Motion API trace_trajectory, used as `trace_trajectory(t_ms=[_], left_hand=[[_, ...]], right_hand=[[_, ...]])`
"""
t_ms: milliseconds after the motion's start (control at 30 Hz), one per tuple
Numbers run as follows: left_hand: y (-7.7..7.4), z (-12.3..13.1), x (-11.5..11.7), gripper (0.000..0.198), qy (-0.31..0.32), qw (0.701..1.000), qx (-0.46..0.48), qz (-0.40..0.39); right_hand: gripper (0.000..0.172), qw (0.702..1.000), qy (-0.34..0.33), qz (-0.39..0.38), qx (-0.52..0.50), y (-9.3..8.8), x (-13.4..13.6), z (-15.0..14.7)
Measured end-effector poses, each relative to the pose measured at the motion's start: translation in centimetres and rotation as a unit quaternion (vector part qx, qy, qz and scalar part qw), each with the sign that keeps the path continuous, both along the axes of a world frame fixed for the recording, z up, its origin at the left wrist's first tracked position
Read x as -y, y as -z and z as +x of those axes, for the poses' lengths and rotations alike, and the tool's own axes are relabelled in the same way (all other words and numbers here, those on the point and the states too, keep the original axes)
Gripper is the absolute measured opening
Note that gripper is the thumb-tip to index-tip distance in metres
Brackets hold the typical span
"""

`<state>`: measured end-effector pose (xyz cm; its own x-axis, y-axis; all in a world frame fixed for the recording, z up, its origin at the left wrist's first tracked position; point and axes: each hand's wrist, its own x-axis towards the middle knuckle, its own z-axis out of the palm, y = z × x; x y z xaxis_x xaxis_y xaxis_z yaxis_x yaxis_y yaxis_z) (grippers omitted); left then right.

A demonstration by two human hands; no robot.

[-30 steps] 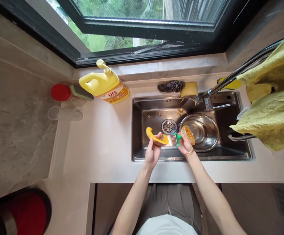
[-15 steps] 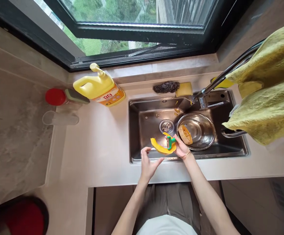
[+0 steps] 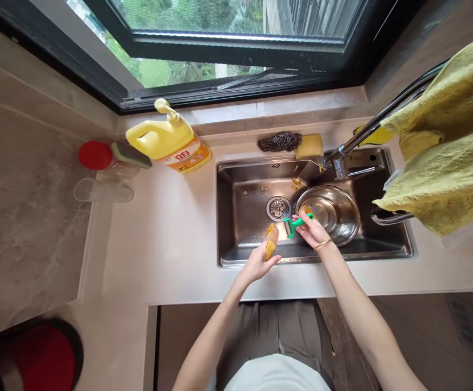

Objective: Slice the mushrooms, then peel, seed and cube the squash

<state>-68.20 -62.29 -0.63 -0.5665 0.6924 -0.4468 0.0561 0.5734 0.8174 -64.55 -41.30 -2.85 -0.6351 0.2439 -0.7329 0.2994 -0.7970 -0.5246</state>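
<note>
My left hand (image 3: pixel 258 265) grips a curved pumpkin slice (image 3: pixel 272 237) over the front of the sink (image 3: pixel 242 214). The slice stands on end, its tan rind facing right and orange flesh at its edges. In my right hand (image 3: pixel 314 233) is a green peeler (image 3: pixel 297 223), its head pointing left towards the slice with a gap between them. Behind my right fingers, a second pumpkin piece (image 3: pixel 304 209) rests in a steel bowl (image 3: pixel 357 224) and is mostly hidden. The drain (image 3: pixel 278 208) shows just beyond the slice.
Peel scraps (image 3: pixel 296 184) lie in the sink. Behind it sit a steel scourer (image 3: pixel 280 142), a yellow sponge (image 3: pixel 309 146) and the faucet (image 3: pixel 339 163). A yellow detergent jug (image 3: pixel 171 141) stands on the left counter. A yellow towel (image 3: pixel 456 152) hangs at the right.
The pumpkin slice has passed from my right hand into my left and turned from lying crosswise to upright. My right hand has moved right with the peeler, away from the slice.
</note>
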Motion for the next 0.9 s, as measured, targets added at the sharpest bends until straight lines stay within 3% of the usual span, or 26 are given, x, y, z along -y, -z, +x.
trace_trajectory(t_ms=[200,333,467,600,667,767,900], left_hand=[[-0.2,0.2,-1.5,0.014,-0.044,0.998,0.049,-0.002],[-0.2,0.9,-1.5,0.013,-0.053,0.998,0.028,-0.004],[0.3,1.2,-0.7,0.017,-0.048,0.999,0.017,0.017],[0.8,1.2,0.5,0.019,-0.067,0.997,0.032,0.016],[1.0,0.9,1.1,0.020,-0.077,0.996,0.038,0.013],[1.6,0.3,1.3,0.021,-0.090,0.995,0.040,-0.003],[2.0,-0.1,0.8,0.015,-0.107,0.993,0.036,-0.013]], right_hand=[[0.034,0.987,-0.116,0.062,-0.098,-1.0,2.1,-0.5],[0.034,0.980,-0.134,0.096,-0.114,-0.5,3.4,-1.3],[0.039,0.980,-0.132,0.113,-0.101,2.3,2.8,-1.9],[0.045,0.976,-0.100,0.195,-0.010,5.9,0.3,-2.2],[0.046,0.971,-0.074,0.225,0.030,6.7,-0.9,-2.2],[0.042,0.972,-0.063,0.225,0.009,5.8,-0.9,-2.4],[0.035,0.976,-0.123,0.160,-0.079,2.3,2.3,-3.0]])
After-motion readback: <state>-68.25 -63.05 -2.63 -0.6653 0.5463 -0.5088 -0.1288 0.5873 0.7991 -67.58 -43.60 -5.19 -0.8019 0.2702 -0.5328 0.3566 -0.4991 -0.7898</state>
